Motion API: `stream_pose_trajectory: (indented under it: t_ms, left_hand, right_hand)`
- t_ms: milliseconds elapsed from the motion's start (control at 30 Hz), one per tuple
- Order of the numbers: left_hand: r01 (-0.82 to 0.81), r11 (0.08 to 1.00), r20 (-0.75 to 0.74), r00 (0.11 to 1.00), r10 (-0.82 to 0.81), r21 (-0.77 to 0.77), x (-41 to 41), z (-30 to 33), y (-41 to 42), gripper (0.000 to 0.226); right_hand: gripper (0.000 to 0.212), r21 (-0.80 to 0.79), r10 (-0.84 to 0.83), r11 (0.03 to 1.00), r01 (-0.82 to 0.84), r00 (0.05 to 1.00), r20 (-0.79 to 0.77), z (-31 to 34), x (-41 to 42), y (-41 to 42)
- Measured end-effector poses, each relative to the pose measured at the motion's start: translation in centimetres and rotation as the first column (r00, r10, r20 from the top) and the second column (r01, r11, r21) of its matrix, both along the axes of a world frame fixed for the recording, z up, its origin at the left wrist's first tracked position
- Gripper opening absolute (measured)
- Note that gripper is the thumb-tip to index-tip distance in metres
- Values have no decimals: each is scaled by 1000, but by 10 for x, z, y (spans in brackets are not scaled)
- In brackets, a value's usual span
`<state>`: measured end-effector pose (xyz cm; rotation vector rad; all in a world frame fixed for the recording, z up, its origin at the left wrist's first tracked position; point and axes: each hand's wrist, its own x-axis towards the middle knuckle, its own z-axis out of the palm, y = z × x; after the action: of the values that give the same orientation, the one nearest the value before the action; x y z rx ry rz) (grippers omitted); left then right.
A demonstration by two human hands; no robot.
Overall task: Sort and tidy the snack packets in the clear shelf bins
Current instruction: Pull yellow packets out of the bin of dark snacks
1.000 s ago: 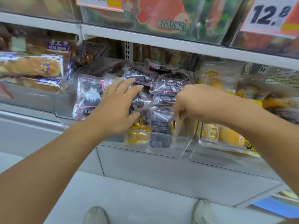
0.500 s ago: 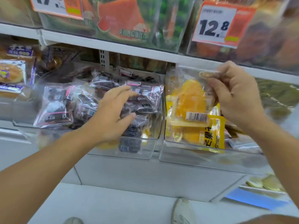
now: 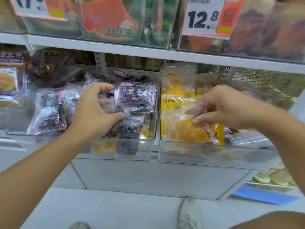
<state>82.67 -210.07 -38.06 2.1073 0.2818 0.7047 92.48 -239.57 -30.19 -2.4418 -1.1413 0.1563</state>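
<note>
the left hand (image 3: 95,111) pinches a dark packet (image 3: 118,111) in the left bin (image 3: 115,152), the right hand (image 3: 219,106) clamps a light, crinkly, probably slippery yellow packet (image 3: 189,129) by its top edge in the right bin (image 3: 214,154).

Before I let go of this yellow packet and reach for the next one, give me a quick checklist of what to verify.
1. Right hand has a grip on the yellow packet: ok, fingers pinch its clear wrapper.
2. Packet is over the right bin, which holds the other yellow packets: ok.
3. Packet lies fully below the bin's front wall: cannot tell, the wrapper blurs at the rim.
4. Left hand steadies the dark packets in the middle bin: ok, fingers curl around one.
5. Middle bin holds only dark packets: not ok, something yellow shows low behind its front wall.
6. Dark packets stacked neatly: not ok, they lie tilted and overlapping.
</note>
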Motion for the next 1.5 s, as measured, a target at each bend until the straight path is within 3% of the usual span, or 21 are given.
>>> stream_pose_trajectory:
  t_ms: [67, 133, 200, 300, 367, 433, 533, 633, 700, 800, 867, 933, 1033, 1100, 1200, 1267, 1367, 1500]
  left_hand:
    - [37, 999, -143, 989, -38, -12, -3, 1, 2, 43]
    - [173, 984, -194, 965, -177, -37, -9, 3, 0, 21]
    - [284, 953, -140, 945, -296, -103, -10, 2, -7, 16]
    - [331, 928, -55, 937, -344, -171, -3, -1, -17, 17]
    - [412, 898, -123, 894, -431, -153, 2, -2, -25, 21]
    - [464, 875, -138, 866, -481, -137, 5, -1, -23, 26]
    - [338, 938, -48, 939, -342, -75, -1, 10, -2, 18]
    - [166, 986, 92, 982, -164, -8, -18, 22, 24, 15]
    - [77, 992, 187, 978, -96, 104, -27, 25, 39, 14]
    - [-15, 953, 223, 973, -56, 303, -36, 22, 58, 13]
    - [-41, 873, 164, 985, -45, 486, -42, 15, 71, 18]
    - [-7, 804, -21, 999, 24, 595, -48, 5, 82, 46]
    - [33, 808, -336, 919, 206, 588, -54, -7, 86, 96]
    - [20, 831, -400, 883, 246, 555, -52, -9, 86, 110]
    - [-36, 842, -380, 881, 281, 538, -44, -8, 84, 110]
    - [-55, 858, -384, 879, 285, 510, -40, -8, 83, 98]
    - [-35, 868, -402, 876, 265, 495, -33, -8, 81, 86]
    - [77, 826, -442, 870, 217, 558, -29, -6, 81, 99]
  right_hand:
    - [19, -37, -23, 999, 19, 995, -97, 9, 3, -8]
    - [23, -51, -61, 997, 53, 983, -174, 14, 7, -13]
    - [17, -57, -131, 991, 121, 969, -209, 8, 11, -14]
    - [14, -137, -240, 968, 212, 940, -243, 4, 12, -8]
    - [21, -205, -292, 944, 257, 942, -167, 10, 9, -5]
    - [40, -186, -320, 926, 328, 945, 75, 19, 4, 2]
    - [65, 44, -331, 938, 344, 850, 411, 36, -13, 21]
    - [45, 116, -88, 993, 35, 871, 483, 34, -44, 62]
    - [27, 36, 139, 984, -175, 876, 462, 13, -57, 96]
    - [20, -108, 313, 950, -293, 897, 311, -20, -58, 147]
    - [18, -221, 379, 920, -323, 875, 302, -38, -50, 175]
    - [14, -346, 427, 884, -315, 845, 321, -47, -44, 196]
    - [18, -526, 404, 834, -166, 833, 379, -43, -43, 212]
    - [36, -572, 350, 817, -78, 855, 383, -39, -42, 217]
    - [43, -541, 250, 841, -22, 902, 352, -43, -35, 224]
    - [37, -401, 124, 916, 8, 945, 303, -44, -29, 223]
    - [53, -153, -60, 984, 95, 974, 217, -44, -21, 217]
    - [52, -199, -14, 979, 48, 986, 169, -48, -20, 219]
